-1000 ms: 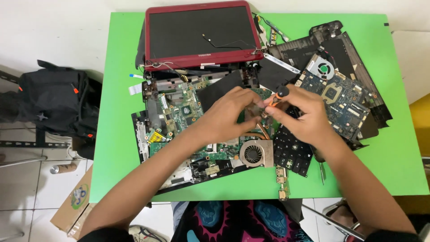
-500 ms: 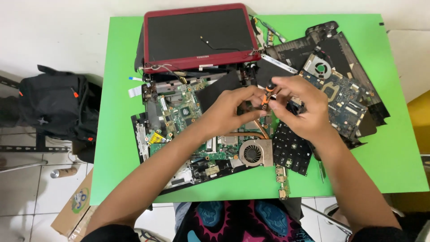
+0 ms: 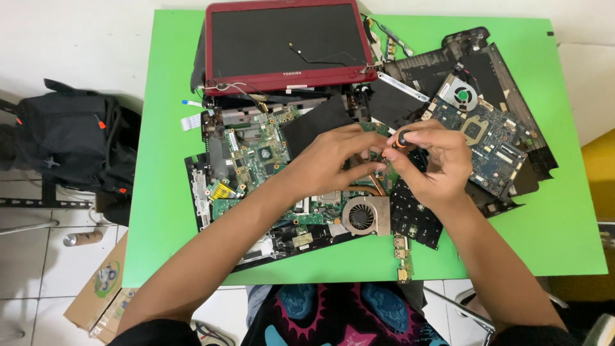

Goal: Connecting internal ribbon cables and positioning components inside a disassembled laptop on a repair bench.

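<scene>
On the green table (image 3: 160, 192), a stripped green motherboard (image 3: 256, 160) with its fan (image 3: 362, 216) lies bare, the left hand (image 3: 333, 160) pinches something unclear, the right hand (image 3: 435, 166) grips an orange-handled screwdriver (image 3: 402, 140), and a blue board (image 3: 487, 134) sits apart.
</scene>
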